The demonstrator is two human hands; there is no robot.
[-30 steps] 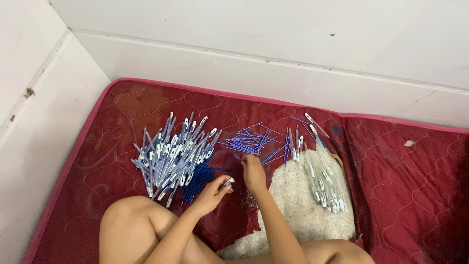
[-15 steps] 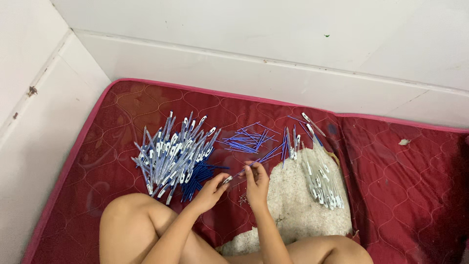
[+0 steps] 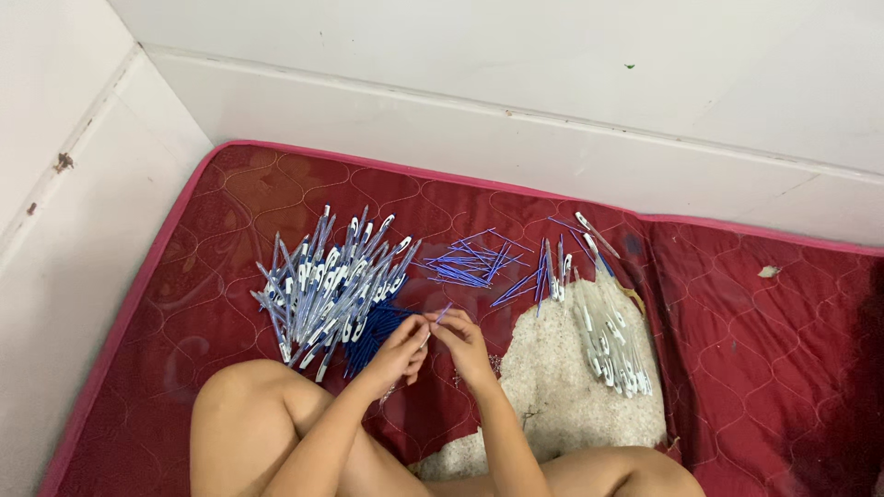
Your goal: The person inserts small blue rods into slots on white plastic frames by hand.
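My left hand (image 3: 401, 350) and my right hand (image 3: 463, 345) meet over the red mattress (image 3: 230, 193), both pinching one thin blue pen part (image 3: 439, 317) between the fingertips. A big heap of blue and white pens (image 3: 324, 281) lies just left of my hands. Dark blue pieces (image 3: 373, 329) sit under the heap's near edge. A loose scatter of thin blue refills (image 3: 470, 260) lies beyond my hands. To the right, a row of white pen barrels (image 3: 608, 331) rests on a cream fuzzy cloth (image 3: 552, 387).
My bare knees (image 3: 244, 414) are at the bottom of view. White walls (image 3: 516, 101) border the mattress at the back and left. A small scrap (image 3: 768, 271) lies on the mattress at the right.
My right hand came back from the refills to meet my left hand, and both now hold one pen part together. The view shifted slightly.
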